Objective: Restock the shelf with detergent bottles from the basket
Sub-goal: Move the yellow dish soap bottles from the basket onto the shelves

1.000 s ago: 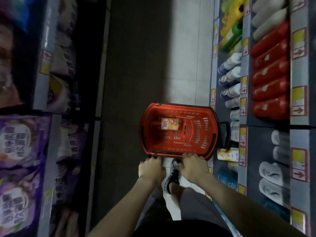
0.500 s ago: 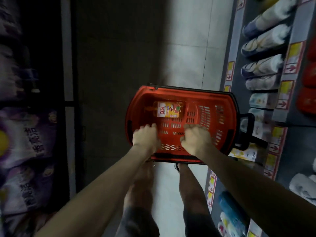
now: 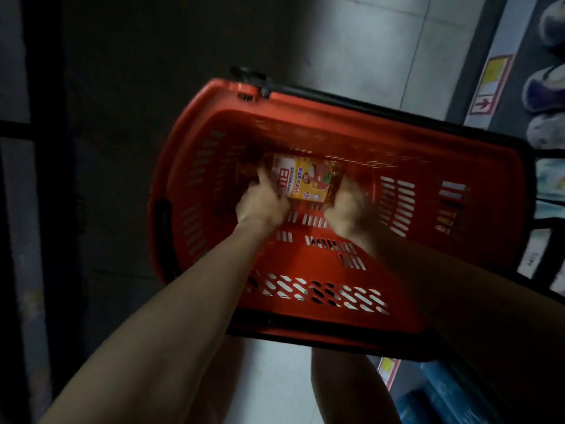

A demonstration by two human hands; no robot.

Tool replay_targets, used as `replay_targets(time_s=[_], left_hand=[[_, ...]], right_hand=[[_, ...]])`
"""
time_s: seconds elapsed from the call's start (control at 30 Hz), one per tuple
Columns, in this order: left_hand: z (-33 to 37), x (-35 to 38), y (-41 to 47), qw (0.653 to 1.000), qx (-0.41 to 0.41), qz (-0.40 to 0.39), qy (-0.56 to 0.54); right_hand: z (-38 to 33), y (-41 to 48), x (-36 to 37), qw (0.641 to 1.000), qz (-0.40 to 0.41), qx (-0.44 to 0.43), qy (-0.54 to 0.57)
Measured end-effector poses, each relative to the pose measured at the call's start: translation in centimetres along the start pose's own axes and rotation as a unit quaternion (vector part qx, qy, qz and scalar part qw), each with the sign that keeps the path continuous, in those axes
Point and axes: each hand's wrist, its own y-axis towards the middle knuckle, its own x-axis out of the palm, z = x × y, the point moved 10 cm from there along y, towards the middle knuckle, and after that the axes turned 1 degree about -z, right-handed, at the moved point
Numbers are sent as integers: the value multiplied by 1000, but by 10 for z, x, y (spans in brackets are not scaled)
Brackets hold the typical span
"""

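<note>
A red plastic basket (image 3: 428,166) stands on the aisle floor below me. One detergent bottle (image 3: 304,180) with a yellow and red label lies on its side near the basket's far wall. My left hand (image 3: 263,203) grips the bottle's left end, fingers curled round it. My right hand (image 3: 348,206) holds the bottle's right end. Both forearms reach down into the basket. The bottle's cap end is hidden in shadow behind my left hand.
A shelf (image 3: 495,87) with price tags runs along the right, carrying white and blue bottles (image 3: 544,90). Blue packs (image 3: 428,402) sit low at the right. Dark shelving stands on the left. My bare legs (image 3: 345,390) are below the basket on the grey tiled floor (image 3: 351,41).
I have bent closer to the basket. Both hands moved from the basket's near rim down inside it and took hold of the bottle's two ends.
</note>
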Motion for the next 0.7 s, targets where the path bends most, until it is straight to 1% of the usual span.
replay_targets(time_s=[0.03, 0.1, 0.17, 0.23, 0.3, 0.37, 0.43, 0.53, 0.7], left_hand=[[-4, 5, 8, 1000, -10, -2, -24], [-10, 15, 22, 995, -31, -14, -91], [-12, 23, 33, 987, -49, -28, -153], [-12, 28, 43, 979, -62, -30, -190], [-12, 32, 46, 971, -72, -17, -226], [-15, 38, 43, 961, -85, -3, -265], [-17, 43, 36, 951, -97, 2, -293], [-18, 50, 26, 938, -112, -4, -329], [-13, 50, -14, 943, -117, -10, -311]], right_hand=[[5, 10, 5, 999, -7, 30, 39], [12, 26, 15, 994, -33, 76, 75], [15, 37, 23, 989, -39, 97, 104], [18, 46, 32, 980, -42, 117, 158], [22, 50, 43, 957, -51, 142, 247], [25, 52, 51, 926, -52, 156, 339], [27, 50, 59, 904, -56, 156, 394], [29, 41, 71, 881, -85, 147, 442], [47, 4, 67, 879, -87, 143, 447]])
